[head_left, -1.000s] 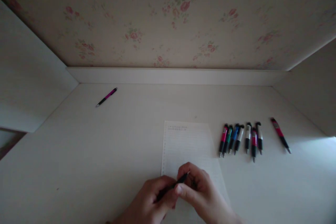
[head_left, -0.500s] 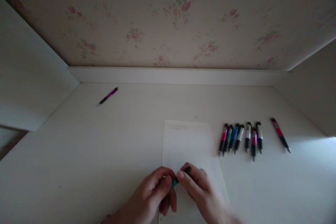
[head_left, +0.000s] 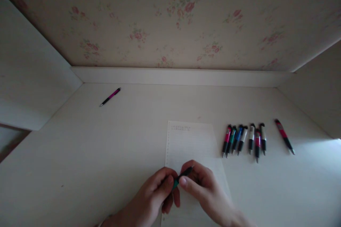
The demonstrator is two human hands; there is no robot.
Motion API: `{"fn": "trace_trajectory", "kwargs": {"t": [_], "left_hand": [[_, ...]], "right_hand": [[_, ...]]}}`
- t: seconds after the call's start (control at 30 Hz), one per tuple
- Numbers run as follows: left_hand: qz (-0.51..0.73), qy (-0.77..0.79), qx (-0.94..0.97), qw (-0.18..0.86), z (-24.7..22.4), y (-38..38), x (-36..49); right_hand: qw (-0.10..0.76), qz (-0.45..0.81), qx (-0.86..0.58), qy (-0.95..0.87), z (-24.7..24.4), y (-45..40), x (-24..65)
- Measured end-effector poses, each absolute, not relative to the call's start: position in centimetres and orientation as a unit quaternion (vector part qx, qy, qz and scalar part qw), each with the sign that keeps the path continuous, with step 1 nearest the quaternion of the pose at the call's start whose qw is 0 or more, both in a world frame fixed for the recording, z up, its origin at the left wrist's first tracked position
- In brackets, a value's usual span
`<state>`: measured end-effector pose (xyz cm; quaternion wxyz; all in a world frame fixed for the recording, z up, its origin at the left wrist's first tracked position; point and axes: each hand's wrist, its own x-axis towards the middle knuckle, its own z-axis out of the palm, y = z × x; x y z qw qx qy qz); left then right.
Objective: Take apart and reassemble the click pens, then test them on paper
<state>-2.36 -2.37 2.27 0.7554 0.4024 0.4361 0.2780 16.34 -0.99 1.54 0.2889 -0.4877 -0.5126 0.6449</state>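
A pen with a green barrel and black end section (head_left: 185,173) is held slantwise above the paper, between my two hands. The fingers and thumb of my left hand (head_left: 154,189) close around its green part, which they largely cover. At the black section, my right hand (head_left: 204,186) has its thumb against the pen and its fingers curled behind. Beneath both hands lies a lined sheet of paper (head_left: 193,145) with punched holes down its left edge and faint marks along the top.
Right of the paper, several pens (head_left: 242,140) lie side by side in pink, green, blue and white. A larger pink-and-black pen (head_left: 283,135) lies farther right. Toward the back left is a slim purple pen (head_left: 110,97). A floral wall (head_left: 183,32) backs the white desk (head_left: 106,149).
My right hand's fingers have lifted and opened slightly, so more of the pen's black section shows. The left hand keeps its grip on the green part.
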Motion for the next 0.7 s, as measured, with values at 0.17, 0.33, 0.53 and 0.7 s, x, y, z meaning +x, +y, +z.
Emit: {"fn": "trace_trajectory", "kwargs": {"t": [0.17,0.33,0.53,0.7], "left_hand": [[0.279,0.438,0.402,0.754,1.9,-2.6,-2.5],[0.289,0.425,0.403,0.757,1.2,-2.9,-2.6],[0.276,0.430,0.418,0.751,1.4,-2.8,-2.6],[0.278,0.430,0.415,0.752,1.5,-2.9,-2.6]], "right_hand": [[0.287,0.687,-0.455,-0.489,2.1,-0.6,16.4],[0.293,0.711,-0.451,-0.453,1.8,-0.8,16.6],[0.297,0.707,-0.458,-0.450,1.9,-0.5,16.4],[0.299,0.736,-0.445,-0.413,1.7,-0.6,16.7]]}}
